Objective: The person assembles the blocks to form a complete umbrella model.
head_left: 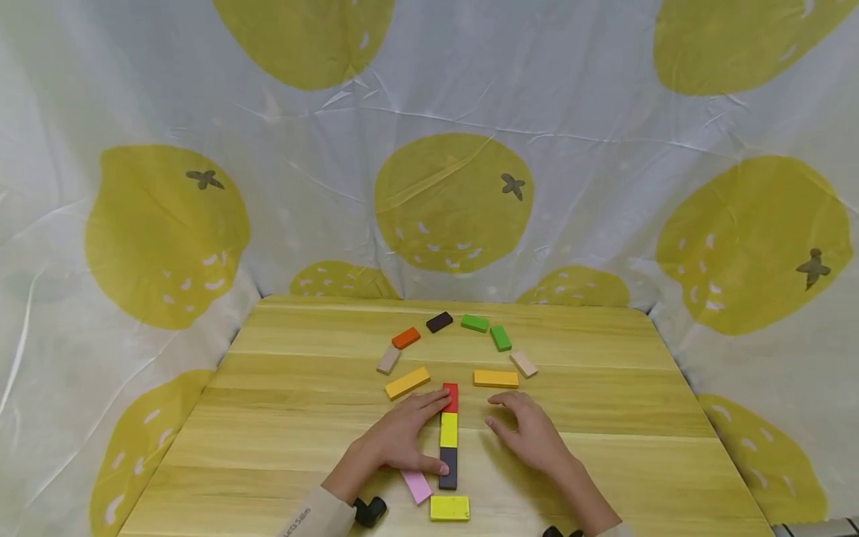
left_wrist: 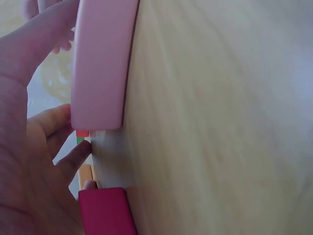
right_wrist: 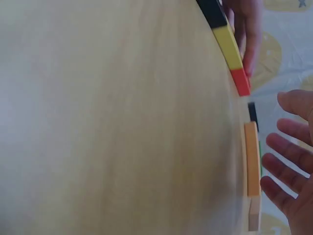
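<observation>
A straight row runs toward the front of the table: a red block (head_left: 450, 398), a yellow block (head_left: 449, 430) and a black block (head_left: 448, 466), end to end. My left hand (head_left: 403, 432) lies along its left side, fingertips on the red block and thumb at the black one. Under that hand's wrist sits a pink block (left_wrist: 102, 63), partly covered in the head view. A magenta block (left_wrist: 106, 210) shows in the left wrist view. To the right of the row, my right hand (head_left: 533, 436) hovers with relaxed, spread fingers, holding nothing.
Beyond the row, an arc of blocks includes an orange-red block (head_left: 406, 338), a dark block (head_left: 439, 322) and a green block (head_left: 475, 323). Two orange-yellow blocks, left (head_left: 407, 383) and right (head_left: 496, 379), flank the row's far end. Another yellow block (head_left: 450, 509) lies in front.
</observation>
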The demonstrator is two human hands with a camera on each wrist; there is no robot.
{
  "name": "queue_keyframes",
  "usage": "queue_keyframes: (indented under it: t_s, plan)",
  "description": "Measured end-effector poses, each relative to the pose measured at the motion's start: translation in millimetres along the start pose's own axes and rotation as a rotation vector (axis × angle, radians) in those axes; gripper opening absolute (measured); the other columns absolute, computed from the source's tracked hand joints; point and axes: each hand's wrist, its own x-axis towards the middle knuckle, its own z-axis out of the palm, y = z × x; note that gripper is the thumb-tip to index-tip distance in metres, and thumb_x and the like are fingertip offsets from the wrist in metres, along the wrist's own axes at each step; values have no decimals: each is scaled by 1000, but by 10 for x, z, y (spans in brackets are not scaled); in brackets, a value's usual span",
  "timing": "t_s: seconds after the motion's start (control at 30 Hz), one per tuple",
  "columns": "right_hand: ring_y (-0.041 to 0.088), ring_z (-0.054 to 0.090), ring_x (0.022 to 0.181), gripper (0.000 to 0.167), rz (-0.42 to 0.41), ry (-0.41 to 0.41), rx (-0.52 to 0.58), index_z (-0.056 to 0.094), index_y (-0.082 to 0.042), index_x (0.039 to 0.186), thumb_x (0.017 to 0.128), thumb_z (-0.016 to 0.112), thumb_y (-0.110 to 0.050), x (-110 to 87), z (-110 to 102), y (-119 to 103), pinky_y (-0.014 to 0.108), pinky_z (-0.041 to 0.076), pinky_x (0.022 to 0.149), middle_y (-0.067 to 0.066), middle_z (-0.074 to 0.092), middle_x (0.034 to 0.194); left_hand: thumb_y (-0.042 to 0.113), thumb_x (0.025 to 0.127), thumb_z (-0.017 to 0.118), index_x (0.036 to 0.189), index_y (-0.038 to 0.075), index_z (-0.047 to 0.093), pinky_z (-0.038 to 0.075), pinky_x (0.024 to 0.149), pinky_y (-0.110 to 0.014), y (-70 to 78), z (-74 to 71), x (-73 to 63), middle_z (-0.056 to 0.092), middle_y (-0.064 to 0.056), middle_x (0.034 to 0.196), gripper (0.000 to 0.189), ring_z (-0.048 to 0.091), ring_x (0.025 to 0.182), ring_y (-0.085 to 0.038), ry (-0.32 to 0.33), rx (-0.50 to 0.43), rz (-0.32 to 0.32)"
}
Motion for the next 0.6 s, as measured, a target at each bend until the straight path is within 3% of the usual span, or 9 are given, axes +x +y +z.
queue_keyframes:
  t_s: [0.3, 0.47, 0.6]
  plan:
    - [29, 63, 122, 33, -91, 52, -125, 72, -11, 121, 94, 78, -28, 268, -127, 140, 51, 54, 101, 4, 68, 124, 74, 75, 77, 162, 21, 34, 25, 128, -51, 1, 28, -9, 26, 8, 171, 111, 31, 155, -24, -4, 2, 9]
    - [35, 58, 130, 39, -168, 44, -236, 71, -12, 125, 91, 79, -31, 421, -133, 211, 55, 51, 106, 8, 67, 129, 74, 74, 77, 162, 22, 34, 25, 127, -51, 2, 22, 7, 25, 9, 171, 111, 31, 156, -24, -8, -7, -7]
    - [31, 59, 126, 40, -187, 16, -272, 70, -13, 128, 92, 78, -28, 516, -141, 238, 52, 51, 106, 8, 66, 132, 73, 73, 78, 162, 22, 34, 25, 128, -51, 6, 4, 24, 25, 9, 171, 111, 30, 156, -25, -15, -10, -14]
